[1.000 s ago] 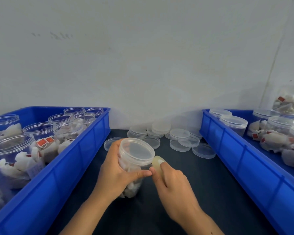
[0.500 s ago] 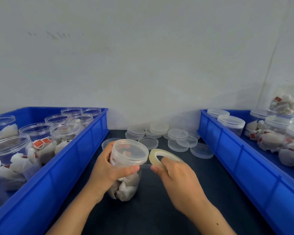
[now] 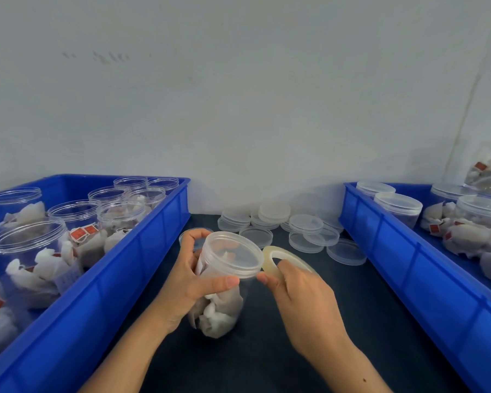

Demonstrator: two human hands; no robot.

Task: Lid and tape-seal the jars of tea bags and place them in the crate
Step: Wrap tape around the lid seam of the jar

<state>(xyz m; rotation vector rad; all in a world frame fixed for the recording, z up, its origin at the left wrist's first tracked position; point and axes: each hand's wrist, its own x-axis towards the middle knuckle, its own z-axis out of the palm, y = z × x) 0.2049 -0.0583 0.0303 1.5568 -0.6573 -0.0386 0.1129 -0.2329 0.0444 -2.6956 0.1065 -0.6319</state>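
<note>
At lower centre the lidded jar (image 3: 224, 279) of tea bags leans on the dark table (image 3: 352, 321). The left hand (image 3: 193, 282) wraps it, thumb under the lid; the right hand (image 3: 301, 296) pinches the tape roll (image 3: 281, 255) (touching the lid rim). Blue crates (image 3: 119, 268) flank both frame edges: open jars (image 3: 77, 217) left, lidded jars (image 3: 398, 207) right.

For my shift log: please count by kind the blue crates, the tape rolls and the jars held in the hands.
2 blue crates: left crate, right crate
1 tape roll, pinched by the right hand
1 jar, lidded, gripped by the left hand
Total: 4
</note>
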